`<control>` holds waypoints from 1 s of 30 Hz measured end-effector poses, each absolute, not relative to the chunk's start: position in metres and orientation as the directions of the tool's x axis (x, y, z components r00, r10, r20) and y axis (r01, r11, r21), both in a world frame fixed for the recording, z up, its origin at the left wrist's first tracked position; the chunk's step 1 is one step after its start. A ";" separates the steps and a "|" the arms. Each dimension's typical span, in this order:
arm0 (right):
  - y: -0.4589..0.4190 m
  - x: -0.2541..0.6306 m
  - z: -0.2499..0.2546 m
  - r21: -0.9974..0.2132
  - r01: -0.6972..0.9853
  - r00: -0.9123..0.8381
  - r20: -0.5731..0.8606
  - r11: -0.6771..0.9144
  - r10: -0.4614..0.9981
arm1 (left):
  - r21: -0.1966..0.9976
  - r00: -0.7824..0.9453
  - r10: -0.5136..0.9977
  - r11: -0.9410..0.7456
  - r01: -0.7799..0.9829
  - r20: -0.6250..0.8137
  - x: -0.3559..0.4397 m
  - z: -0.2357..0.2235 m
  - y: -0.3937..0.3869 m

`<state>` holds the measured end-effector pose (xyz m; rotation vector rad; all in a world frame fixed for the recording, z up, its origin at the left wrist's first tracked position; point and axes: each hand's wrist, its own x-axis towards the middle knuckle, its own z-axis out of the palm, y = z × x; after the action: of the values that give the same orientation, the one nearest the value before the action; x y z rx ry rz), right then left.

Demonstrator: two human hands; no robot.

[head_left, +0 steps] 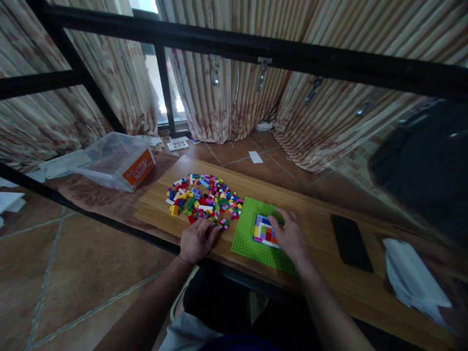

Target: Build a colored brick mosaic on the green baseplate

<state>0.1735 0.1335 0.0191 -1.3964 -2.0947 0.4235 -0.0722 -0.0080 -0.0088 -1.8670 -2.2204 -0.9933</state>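
Observation:
A heap of small toy building bricks (pixel 204 195) in many colours lies on the wooden table. At its near edge is my left hand (pixel 197 240), fingers curled down among the closest bricks; its fingertips are hidden. To the right lies a green studded baseplate (pixel 244 236). On it sits a flat, roughly square brick build (pixel 263 230) with white, purple, red, yellow and blue parts. My right hand (pixel 290 235) rests over the build's right side, thumb on it and fingers apart from the thumb toward the plate's far side. The hand covers part of the build.
A black phone (pixel 351 242) and a white plastic packet (pixel 415 275) lie on the table's right end. Beyond the left end, a clear plastic bin (pixel 113 158) with an orange label sits on its side. A black metal bar (pixel 241 41) with clips crosses above, before striped curtains (pixel 219 107).

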 end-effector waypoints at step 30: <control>0.126 0.177 -0.005 -0.614 0.680 -0.304 0.262 0.401 0.916 | 0.417 -0.238 0.863 0.035 0.908 0.445 -0.073 -0.006 -0.008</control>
<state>0.1769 0.1261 -0.0053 -1.3553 -2.0807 0.5283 -0.0731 -0.0080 -0.0057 -1.8947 -2.2081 -0.9844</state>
